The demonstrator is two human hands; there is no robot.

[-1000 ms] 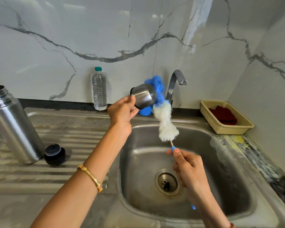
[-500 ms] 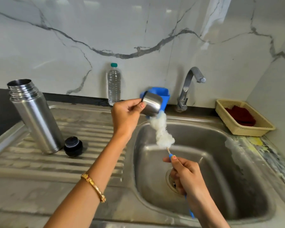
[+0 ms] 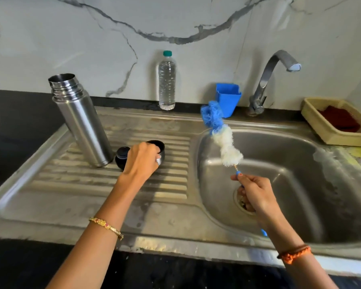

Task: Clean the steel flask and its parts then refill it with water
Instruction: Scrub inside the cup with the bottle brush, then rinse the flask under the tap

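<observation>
The open steel flask [image 3: 81, 122] stands upright on the ribbed drainboard [image 3: 113, 184] at the left. Its black stopper [image 3: 121, 154] lies right of its base. My left hand [image 3: 142, 161] grips the steel cup lid [image 3: 159, 150], mouth up, down on the drainboard beside the stopper. My right hand [image 3: 255, 197] holds the thin handle of a bottle brush [image 3: 221, 134] with blue and white bristles, raised over the left part of the sink basin [image 3: 300, 184].
A clear water bottle [image 3: 166, 80] stands against the marble wall. A blue holder [image 3: 227, 99] sits beside the tap [image 3: 269, 80], which is off. A beige basket [image 3: 333, 126] with a red cloth sits at the far right. The drain [image 3: 241, 202] lies under my right hand.
My left hand has carried the cup lid from in front of the tap down and left onto the drainboard. The brush is out of the cup and stays over the sink.
</observation>
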